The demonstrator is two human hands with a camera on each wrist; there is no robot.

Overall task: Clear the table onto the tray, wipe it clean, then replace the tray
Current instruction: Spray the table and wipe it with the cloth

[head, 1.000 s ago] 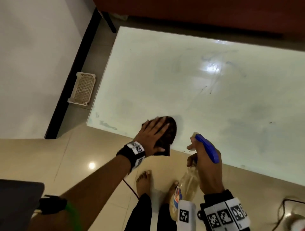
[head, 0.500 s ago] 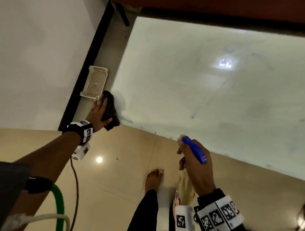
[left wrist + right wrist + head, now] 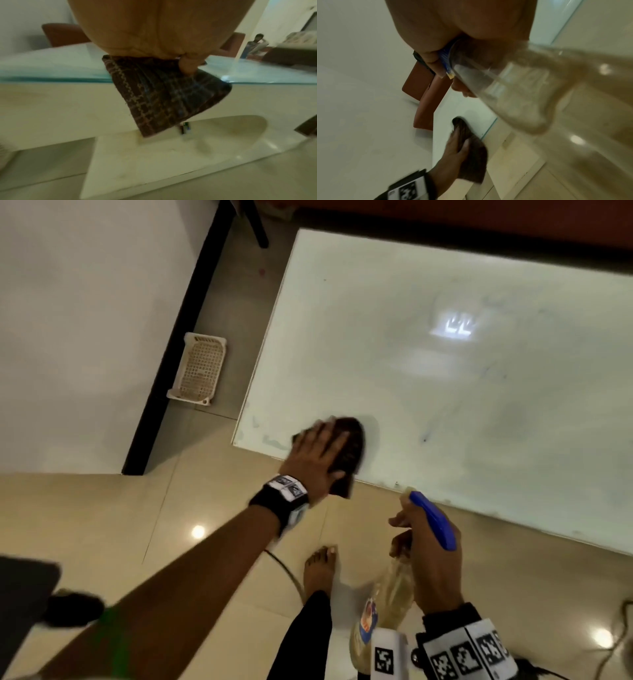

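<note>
My left hand (image 3: 317, 455) lies flat with straight fingers on a dark brown checked cloth (image 3: 351, 445) at the near left corner of the glass table (image 3: 445, 371). Part of the cloth (image 3: 164, 94) hangs over the table's near edge. From the right wrist, the same hand (image 3: 455, 146) presses the cloth (image 3: 474, 152) onto the glass. My right hand (image 3: 430, 556) grips a clear spray bottle (image 3: 387, 604) with a blue trigger head (image 3: 433, 518), held off the table's near edge above the floor. The bottle (image 3: 513, 97) holds pale liquid. No tray is in view.
A white plastic basket (image 3: 200, 371) lies on the floor left of the table, by the wall. A reddish-brown chair (image 3: 445, 213) stands behind the far edge. My bare foot (image 3: 320, 570) and a cable are on the tiles. Another person (image 3: 254, 44) sits far back.
My left hand has swept the cloth from the table's left corner edge back to the right along the near edge. The right hand has kept the bottle in much the same place.
</note>
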